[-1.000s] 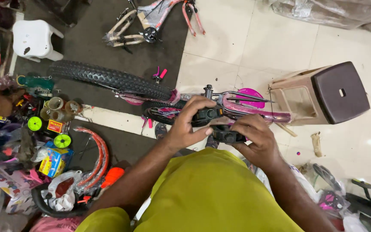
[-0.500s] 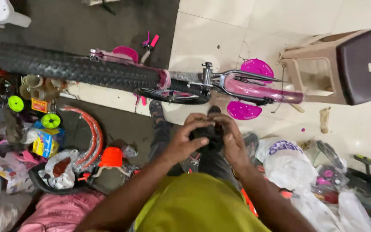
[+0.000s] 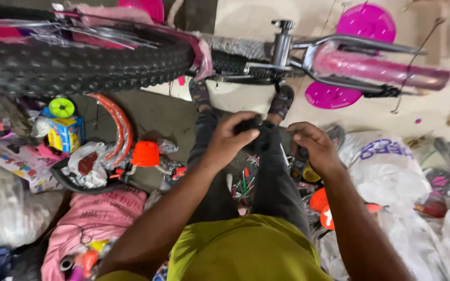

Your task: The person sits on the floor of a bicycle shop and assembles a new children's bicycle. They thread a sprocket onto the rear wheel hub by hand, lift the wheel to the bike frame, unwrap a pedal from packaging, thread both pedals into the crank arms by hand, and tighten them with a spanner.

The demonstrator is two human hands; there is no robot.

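My left hand (image 3: 228,139) is closed around a small black part (image 3: 256,136), which lies between my hands, over my knees. My right hand (image 3: 312,147) sits just beside it, fingers curled; whether it touches, I cannot tell. Beyond both stands the pink bicycle (image 3: 371,67).

A pink bicycle frame (image 3: 376,70) with a knobby black tyre (image 3: 79,57) lay across the far side of the floor. An orange mudguard (image 3: 118,127), a yellow-and-blue cardboard box (image 3: 64,134) and a pink sack (image 3: 87,226) cluttered the floor's left edge; white plastic bags (image 3: 386,171) lay toward its right.
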